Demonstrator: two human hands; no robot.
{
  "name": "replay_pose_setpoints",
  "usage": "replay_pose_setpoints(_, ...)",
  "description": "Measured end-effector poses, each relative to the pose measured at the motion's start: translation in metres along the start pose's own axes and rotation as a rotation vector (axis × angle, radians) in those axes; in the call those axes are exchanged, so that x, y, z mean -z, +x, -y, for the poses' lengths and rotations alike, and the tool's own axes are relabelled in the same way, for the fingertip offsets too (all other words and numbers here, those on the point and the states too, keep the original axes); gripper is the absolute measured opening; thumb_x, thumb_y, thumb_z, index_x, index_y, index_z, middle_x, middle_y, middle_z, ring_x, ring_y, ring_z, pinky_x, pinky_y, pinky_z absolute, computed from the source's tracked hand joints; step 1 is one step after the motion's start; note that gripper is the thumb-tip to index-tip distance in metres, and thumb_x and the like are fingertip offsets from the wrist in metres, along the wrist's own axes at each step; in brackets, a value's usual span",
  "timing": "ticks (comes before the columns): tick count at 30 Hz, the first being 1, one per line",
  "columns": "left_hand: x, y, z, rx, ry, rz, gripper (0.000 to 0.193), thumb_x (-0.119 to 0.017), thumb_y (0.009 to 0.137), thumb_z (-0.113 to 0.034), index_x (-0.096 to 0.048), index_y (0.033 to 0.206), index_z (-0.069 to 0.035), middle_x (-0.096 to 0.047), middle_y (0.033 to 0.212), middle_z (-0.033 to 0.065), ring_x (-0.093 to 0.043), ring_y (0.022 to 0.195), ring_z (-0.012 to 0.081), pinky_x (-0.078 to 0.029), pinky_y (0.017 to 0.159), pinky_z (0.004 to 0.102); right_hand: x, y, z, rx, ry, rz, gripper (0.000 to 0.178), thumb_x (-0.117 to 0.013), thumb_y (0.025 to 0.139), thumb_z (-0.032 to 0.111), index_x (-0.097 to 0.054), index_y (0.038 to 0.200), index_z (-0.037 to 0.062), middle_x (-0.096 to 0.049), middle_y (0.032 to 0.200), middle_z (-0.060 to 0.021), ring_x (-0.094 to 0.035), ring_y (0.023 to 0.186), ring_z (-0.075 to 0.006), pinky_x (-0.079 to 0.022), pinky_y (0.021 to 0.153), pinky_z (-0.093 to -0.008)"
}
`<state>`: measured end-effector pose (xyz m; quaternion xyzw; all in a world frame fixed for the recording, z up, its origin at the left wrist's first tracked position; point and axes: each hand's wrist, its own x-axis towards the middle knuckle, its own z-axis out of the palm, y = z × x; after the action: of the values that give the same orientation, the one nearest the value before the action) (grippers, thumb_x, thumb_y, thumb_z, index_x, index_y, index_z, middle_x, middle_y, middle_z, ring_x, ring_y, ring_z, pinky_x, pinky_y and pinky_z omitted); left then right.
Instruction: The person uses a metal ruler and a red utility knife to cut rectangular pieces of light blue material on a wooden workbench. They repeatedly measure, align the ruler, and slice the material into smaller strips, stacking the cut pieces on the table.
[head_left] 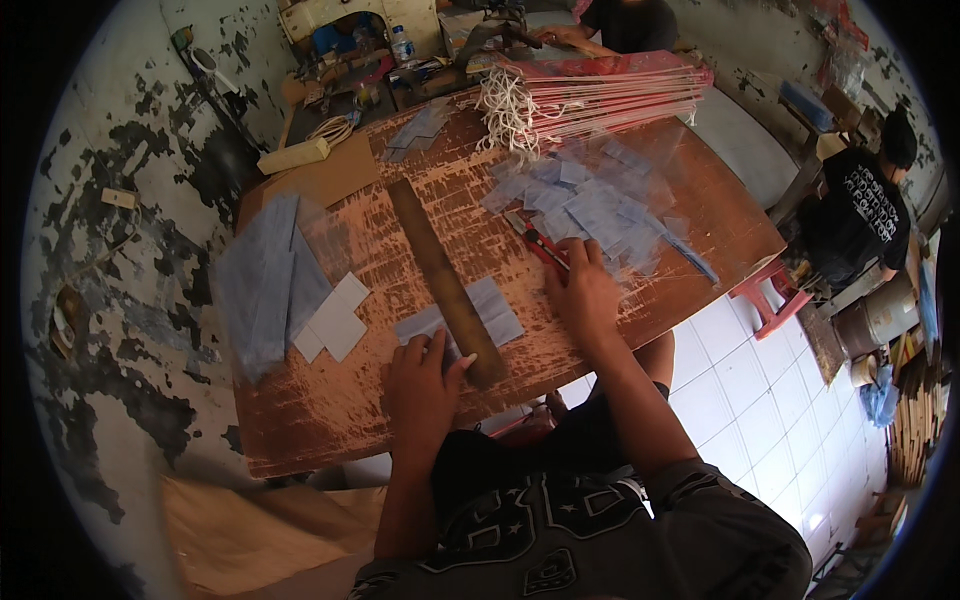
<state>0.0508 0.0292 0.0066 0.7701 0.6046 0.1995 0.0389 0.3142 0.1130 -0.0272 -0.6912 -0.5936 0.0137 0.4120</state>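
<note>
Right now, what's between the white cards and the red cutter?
The long brown bar lies between the white cards and the red cutter, with scratched tabletop either side; head view.

Wooden-looking worktop, its reddish-brown finish scraped rough and patchy. The straight brown bar is matt, its material unclear. The loose translucent pieces look like thin, glossy plastic; the utility knife has a red plastic-looking body. Rough, flaking painted wall; smooth, shiny floor tiles.
</note>
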Motion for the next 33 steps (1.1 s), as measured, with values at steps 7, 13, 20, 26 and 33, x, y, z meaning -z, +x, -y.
replay_pose_setpoints(7,-0.004,0.002,0.000,-0.027,0.052,-0.050,0.054,-0.076,0.103,-0.043,-0.074,0.141,-0.004,-0.067,0.122,0.0118,-0.064,0.111,0.0314,-0.045,0.097,0.0482,0.009,-0.004,0.004,-0.004,-0.050,-0.005,0.031,-0.080,0.097,0.031,-0.070,0.122,0.0161,-0.069,0.109,-0.0102,-0.074,0.078,-0.0376,-0.059,0.068,-0.0510)
replay_pose_setpoints(13,0.000,0.006,-0.003,-0.029,0.055,-0.042,0.053,-0.074,0.104,-0.042,-0.074,0.141,-0.003,-0.066,0.123,0.0133,-0.064,0.115,0.0320,-0.045,0.097,0.0483,0.009,-0.005,0.000,-0.017,-0.050,0.014,0.033,-0.081,0.096,0.031,-0.070,0.124,0.0156,-0.070,0.109,-0.0097,-0.075,0.078,-0.0364,-0.059,0.068,-0.0500)
replay_pose_setpoints(20,0.003,0.008,-0.004,0.016,0.033,0.012,0.055,-0.073,0.106,-0.043,-0.071,0.144,-0.004,-0.065,0.125,0.0128,-0.063,0.118,0.0323,-0.046,0.104,0.0484,0.011,-0.004,0.003,0.008,-0.015,-0.034,0.035,-0.081,0.096,0.030,-0.068,0.125,0.0153,-0.066,0.114,-0.0103,-0.075,0.078,-0.0375,-0.060,0.063,-0.0515)
replay_pose_setpoints(26,0.005,0.009,-0.002,0.008,0.015,0.019,0.052,-0.071,0.107,-0.043,-0.073,0.143,-0.005,-0.065,0.123,0.0119,-0.064,0.117,0.0311,-0.046,0.100,0.0479,0.012,-0.004,0.001,0.001,-0.001,-0.021,0.035,-0.081,0.097,0.031,-0.068,0.126,0.0153,-0.065,0.114,-0.0106,-0.075,0.079,-0.0370,-0.060,0.065,-0.0499)
replay_pose_setpoints(33,0.003,0.011,0.002,0.006,-0.004,0.026,0.049,-0.071,0.108,-0.042,-0.073,0.139,-0.005,-0.066,0.122,0.0115,-0.066,0.114,0.0310,-0.046,0.097,0.0470,0.015,-0.005,0.002,0.005,-0.019,0.028,0.039,-0.082,0.097,0.034,-0.068,0.129,0.0151,-0.064,0.118,-0.0121,-0.076,0.082,-0.0372,-0.060,0.066,-0.0502)
